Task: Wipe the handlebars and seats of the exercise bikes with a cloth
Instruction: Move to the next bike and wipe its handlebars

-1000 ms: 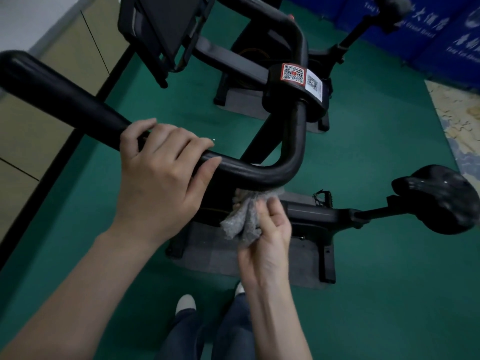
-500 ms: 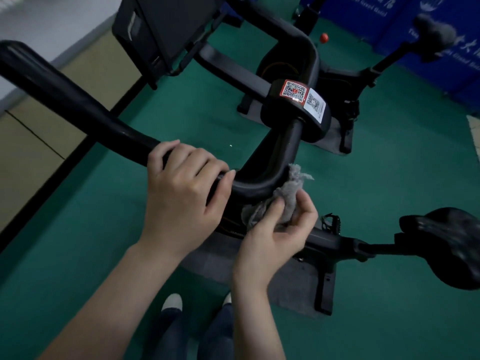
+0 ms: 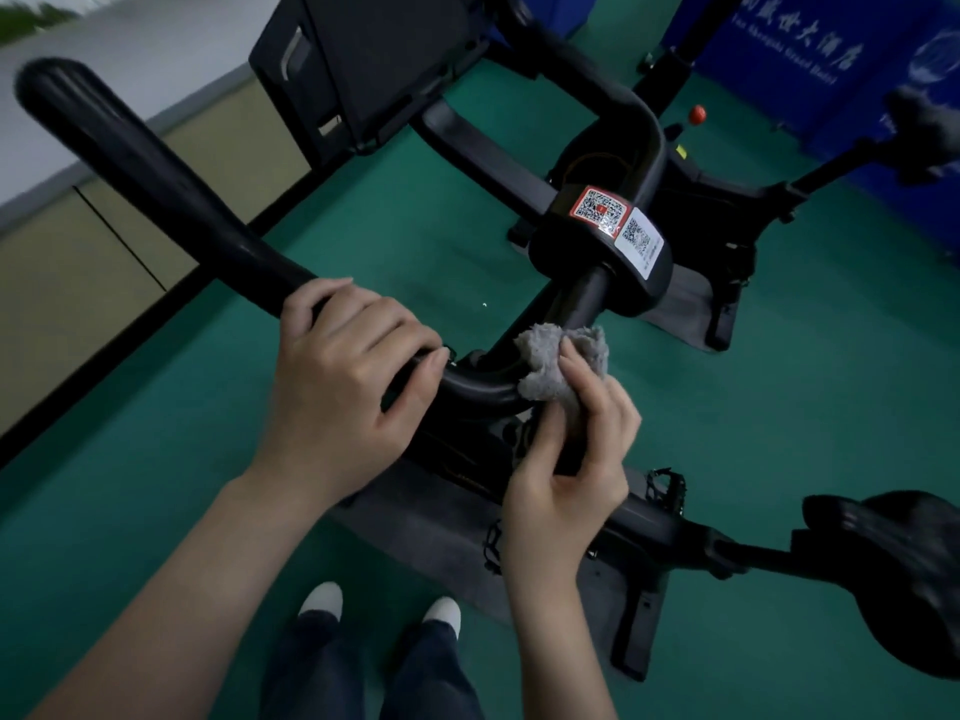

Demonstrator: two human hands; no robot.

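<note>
A black handlebar (image 3: 171, 189) of the near exercise bike runs from the upper left down to a bend in the middle. My left hand (image 3: 343, 387) grips the bar just left of that bend. My right hand (image 3: 571, 459) holds a grey cloth (image 3: 550, 361) wrapped against the bend, below the clamp with two QR stickers (image 3: 615, 220). The bike's black seat (image 3: 893, 569) sits at the lower right. A second bike's seat (image 3: 930, 132) shows blurred at the upper right.
A black console screen (image 3: 374, 59) stands behind the bars. Green floor (image 3: 779, 387) surrounds the bikes, with grey mats (image 3: 436, 537) under them. Blue banners (image 3: 810, 49) line the far right, a beige wall (image 3: 62, 283) the left. My shoes (image 3: 322, 600) are at the bottom.
My right hand has carried the cloth from under the bend up onto its right side, toward the clamp. My left hand keeps its grip; the view has shifted up.
</note>
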